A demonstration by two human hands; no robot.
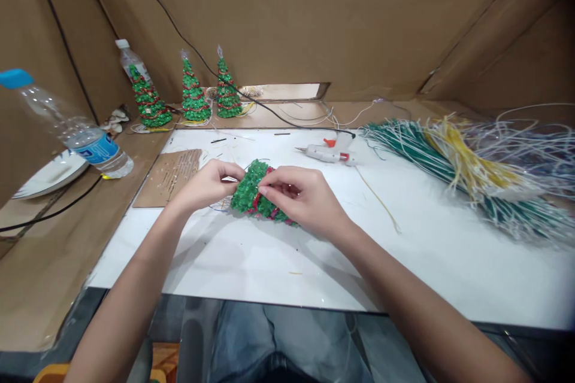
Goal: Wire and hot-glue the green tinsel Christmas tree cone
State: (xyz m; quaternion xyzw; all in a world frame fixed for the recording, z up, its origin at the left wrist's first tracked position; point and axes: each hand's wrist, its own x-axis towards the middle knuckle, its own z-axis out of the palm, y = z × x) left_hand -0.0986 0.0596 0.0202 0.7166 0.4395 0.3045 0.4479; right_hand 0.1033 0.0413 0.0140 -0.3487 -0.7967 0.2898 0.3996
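A small green beaded Christmas tree (248,190) lies on its side low over the white board, its red trim showing near my right hand. My left hand (218,182) grips the wide end of the tree from the left, its fingertips partly hidden behind it. With thumb and forefinger pinched together, my right hand (300,194) presses at the red trim (256,202) on the tree's upper side. Whether a loose strand sits in that pinch is too small to make out. Behind the hands, a white glue gun (326,152) with an orange trigger rests on the board.
Three finished-looking beaded trees (194,93) stand at the back left. Bundles of green, yellow and white wire strands (467,161) spread over the right. A glue-marked cardboard piece (168,178), a water bottle (96,146) and a white plate (54,175) are on the left. A black cord crosses behind.
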